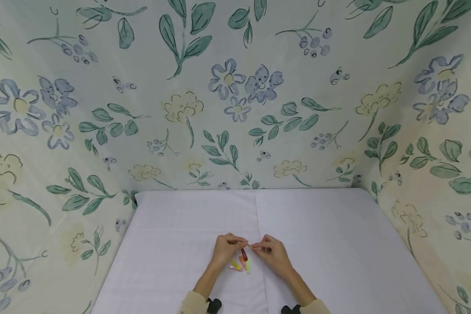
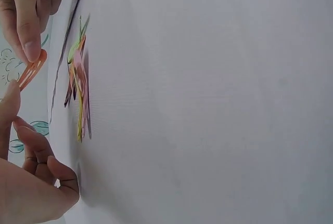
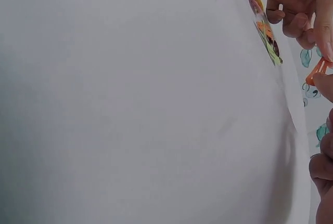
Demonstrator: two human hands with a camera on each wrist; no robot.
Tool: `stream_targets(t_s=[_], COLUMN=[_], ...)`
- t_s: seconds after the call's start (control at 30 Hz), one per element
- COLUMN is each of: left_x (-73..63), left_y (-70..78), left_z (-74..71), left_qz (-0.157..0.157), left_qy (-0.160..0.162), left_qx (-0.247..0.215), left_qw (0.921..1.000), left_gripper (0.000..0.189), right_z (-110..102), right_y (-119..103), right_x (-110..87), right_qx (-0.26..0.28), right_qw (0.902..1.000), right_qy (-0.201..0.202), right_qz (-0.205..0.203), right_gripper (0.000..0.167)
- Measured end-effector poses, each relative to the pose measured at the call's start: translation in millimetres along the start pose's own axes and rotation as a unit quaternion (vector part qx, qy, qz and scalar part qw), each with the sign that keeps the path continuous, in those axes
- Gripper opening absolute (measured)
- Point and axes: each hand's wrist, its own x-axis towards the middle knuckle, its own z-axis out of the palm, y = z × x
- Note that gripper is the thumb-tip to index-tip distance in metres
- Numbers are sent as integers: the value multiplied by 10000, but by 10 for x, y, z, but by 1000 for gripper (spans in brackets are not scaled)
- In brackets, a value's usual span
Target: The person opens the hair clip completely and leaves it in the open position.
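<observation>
An orange snap hair clip is held up between both hands above the white cloth. My left hand pinches one end between thumb and fingertip, and my right hand pinches the other. Just below the fingers, a small loose pile of hair clips lies on the cloth: a dark red clip, a yellow clip, a light green clip, a pink clip and another orange clip. Some of them overlap. Fingers partly cover the held clip in both wrist views.
White cloth covers the table, with a crease running front to back near its middle. Floral fabric stands behind the table and along both sides. Dark wrist devices show below the sleeves at the front edge.
</observation>
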Motion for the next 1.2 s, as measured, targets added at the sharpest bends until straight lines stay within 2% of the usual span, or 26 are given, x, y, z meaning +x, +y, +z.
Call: stream_targets(t_s=[0.17,0.4,0.67,0.9,1.03,1.2], left_x=[5,14,-6,1,5,-6], left_y=[6,34,57,47,59,66], left_z=[-5,5,18,35,33,18], left_qz=[231,595,555,644,648,757], left_qy=[98,199,450,360,299,256], left_qx=[181,542,687,647,574,419], left_qw=[9995,9966,9951,9952,9958,9959], left_gripper=[6,3,5,7,6,7], right_z=[-22,-43,-30,-50,-52,-50], right_y=[-49,-76,-55,-70,-67,-75], right_x=[69,112,74,95,100,103], right_qx=[-95,-206,-67,125,210,269], right_qw=[9999,9997,10000,9995,9993,9992], right_qy=[73,-7,21,271,300,279], right_qz=[-42,116,-33,47,116,17], right_gripper=[6,4,7,9,8,8])
